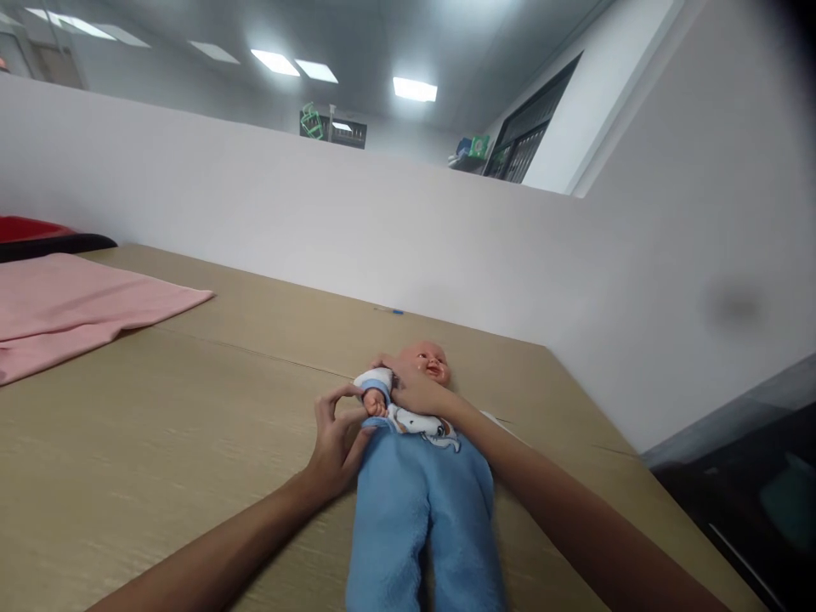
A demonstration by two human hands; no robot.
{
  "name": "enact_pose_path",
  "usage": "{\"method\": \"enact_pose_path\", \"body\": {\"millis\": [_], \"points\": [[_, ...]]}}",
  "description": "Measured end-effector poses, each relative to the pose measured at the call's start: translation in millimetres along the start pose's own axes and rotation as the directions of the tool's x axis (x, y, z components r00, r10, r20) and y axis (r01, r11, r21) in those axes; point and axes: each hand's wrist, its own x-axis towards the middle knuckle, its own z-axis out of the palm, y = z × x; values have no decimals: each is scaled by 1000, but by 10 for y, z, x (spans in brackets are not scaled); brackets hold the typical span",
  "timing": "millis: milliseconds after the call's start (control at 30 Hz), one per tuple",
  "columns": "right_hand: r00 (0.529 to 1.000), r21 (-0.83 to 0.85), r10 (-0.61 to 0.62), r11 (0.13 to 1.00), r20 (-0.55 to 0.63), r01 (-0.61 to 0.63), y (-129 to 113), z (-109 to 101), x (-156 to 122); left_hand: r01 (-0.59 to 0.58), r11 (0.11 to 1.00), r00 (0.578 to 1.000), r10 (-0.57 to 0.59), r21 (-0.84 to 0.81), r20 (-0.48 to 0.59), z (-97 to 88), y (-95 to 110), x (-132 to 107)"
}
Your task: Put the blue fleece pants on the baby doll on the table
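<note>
We count one doll in a blue suit, lying face up near the bench's right edge, head toward the far wall, and one pink cloth at the far left corner. Our left hand pinches the suit by the doll's arm; our right hand grips its chest. Bare bench lies open to the left.

A wooden table runs to a white partition. A pink cloth lies on the table's far left, well apart from the middle. Behind the cloth sits a red thing on a black edge. A small blue pen lies by the partition. Ceiling lights glow above. A dark window shows at right.
</note>
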Motion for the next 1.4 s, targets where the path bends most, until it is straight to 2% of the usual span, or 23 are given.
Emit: {"method": "enact_pose_path", "body": {"millis": [67,133,233,367,400,467,533,600,667,733,833,900,1167,1400], "points": [[1000,13,-16,1000,8,16,-36,19,3,11,995,1000,-10,-100,10,-3,-1,11],[1000,20,-27,999,-1,27,-61,40,6,130,972,991,-135,-197,-12,9,8,44],[998,15,-5,1000,-58,6,-70,48,-23,343,884,928,-371,-318,-32,47,40,118],[977,-19,90,995,-195,-96,-146,17,-165,516,746,832,-554,-420,38,95,56,177],[971,-28,110,993,-215,-118,-192,11,-213,548,713,808,-587,-438,55,103,44,178],[972,-42,148,987,-181,-158,-303,15,-308,595,658,765,-640,-462,73,115,-7,172],[973,-61,189,978,-131,-198,-400,47,-387,624,621,733,-675,-474,81,124,-86,164],[962,-48,232,969,-145,-241,-442,100,-439,651,582,706,-700,-487,108,135,-175,161],[939,32,270,962,-212,-270,-415,157,-466,679,536,680,-716,-502,155,150,-257,165],[917,190,314,943,-244,-273,-336,198,-477,700,496,660,-723,-514,202,166,-317,173],[900,404,355,884,-253,-235,-183,222,-477,713,477,654,-717,-514,242,180,-368,186],[896,482,362,851,-256,-206,-93,229,-476,716,476,656,-708,-510,261,177,-388,195],[846,690,434,715,-309,-115,37,346,-556,765,447,635,-645,-463,425,116,-489,300],[816,788,479,614,-324,-47,64,365,-626,742,522,670,-582,-420,461,108,-506,443]]}}
